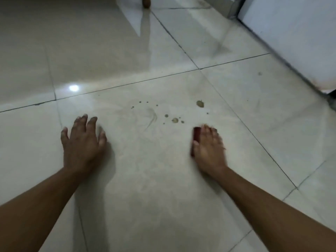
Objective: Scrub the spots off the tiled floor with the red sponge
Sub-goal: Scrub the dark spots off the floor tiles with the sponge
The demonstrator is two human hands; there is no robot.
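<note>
My right hand (209,146) presses flat on the red sponge (196,135), which shows only as a dark red strip along the hand's left edge; the hand is blurred. Several brownish spots (175,120) dot the pale tile just beyond the sponge, with a larger spot (200,104) farther right and small dots (143,103) to the left. A faint grey smear (152,116) curves between them. My left hand (83,142) lies palm down on the tiled floor (145,179), fingers spread, holding nothing.
A white cabinet or appliance (294,33) stands along the right, its base meeting the floor. A brown furniture leg (146,2) stands at the top middle. Dark grout lines (127,84) cross the glossy tiles. One lone spot (260,73) lies near the white cabinet.
</note>
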